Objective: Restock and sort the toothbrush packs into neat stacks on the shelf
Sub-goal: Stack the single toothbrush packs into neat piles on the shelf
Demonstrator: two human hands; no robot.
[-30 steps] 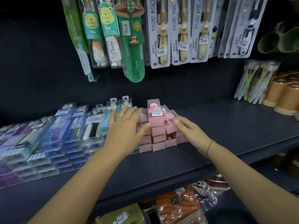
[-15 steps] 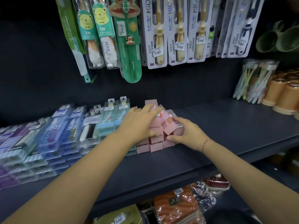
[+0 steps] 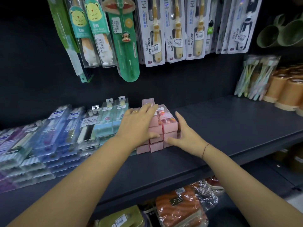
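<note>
Squaring the pink toothbrush packs (image 3: 169,126) on the shelf (image 3: 229,126), just beside the teal packs (image 3: 113,118), pressing on top with the flat, straight-fingered left hand (image 3: 139,126) and bracing the right side with the flat-palmed right hand (image 3: 186,134), gripping nothing; probably next needing a gentle inward squeeze to align the top packs.

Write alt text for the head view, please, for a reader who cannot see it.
A left hand rests on a stack of pink toothbrush packs on a dark shelf; the right hand presses its right side. Blue packs lie stacked further left.
</note>
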